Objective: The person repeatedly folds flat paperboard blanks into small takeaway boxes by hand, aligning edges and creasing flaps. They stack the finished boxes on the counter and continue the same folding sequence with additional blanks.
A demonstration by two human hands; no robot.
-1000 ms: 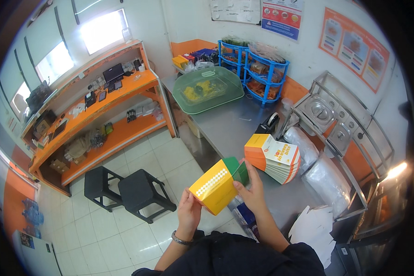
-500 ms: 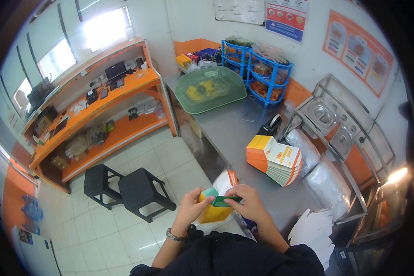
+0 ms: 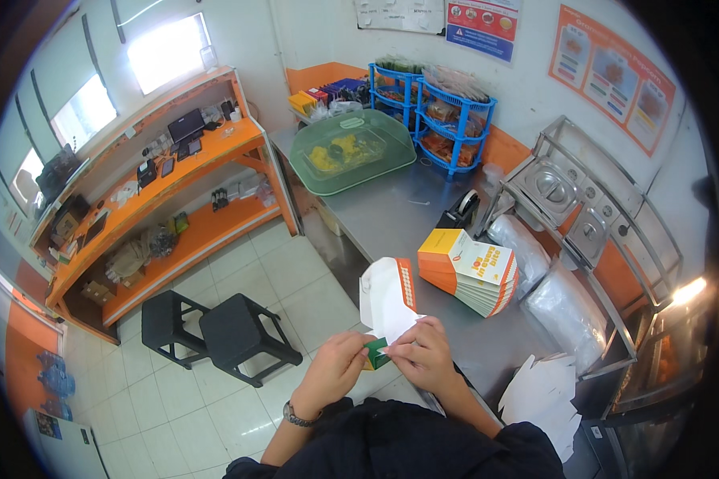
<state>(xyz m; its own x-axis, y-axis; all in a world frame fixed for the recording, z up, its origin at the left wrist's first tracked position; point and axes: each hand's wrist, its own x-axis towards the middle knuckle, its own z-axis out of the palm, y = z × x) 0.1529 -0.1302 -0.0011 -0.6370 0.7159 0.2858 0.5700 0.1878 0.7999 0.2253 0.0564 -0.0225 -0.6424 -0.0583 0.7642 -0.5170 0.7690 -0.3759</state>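
Between my hands is a partly folded cardboard food box [image 3: 388, 297], its white inner side facing up and a green and yellow part low down between my fingers. My left hand [image 3: 332, 369] pinches the green part from the left, with a bracelet or watch on that wrist. On the other side, my right hand [image 3: 423, 357] grips the white edge of the box with thumb and fingers pressed together. Right of the box, a fanned stack of orange, yellow and white flat cartons [image 3: 471, 273] lies on the steel table [image 3: 391, 215].
A black tape dispenser [image 3: 460, 211] stands behind the cartons. Clear plastic bags [image 3: 567, 319] and white cardboard pieces [image 3: 540, 403] lie at right. Farther back are a green mesh food cover [image 3: 351, 180] and blue tiered racks [image 3: 455, 132]. Two black stools [image 3: 244, 327] stand on the floor at left.
The box has turned so its white inside and long flap now stand up in view, where yellow and green faces showed before. Both hands have shifted their grip on it.
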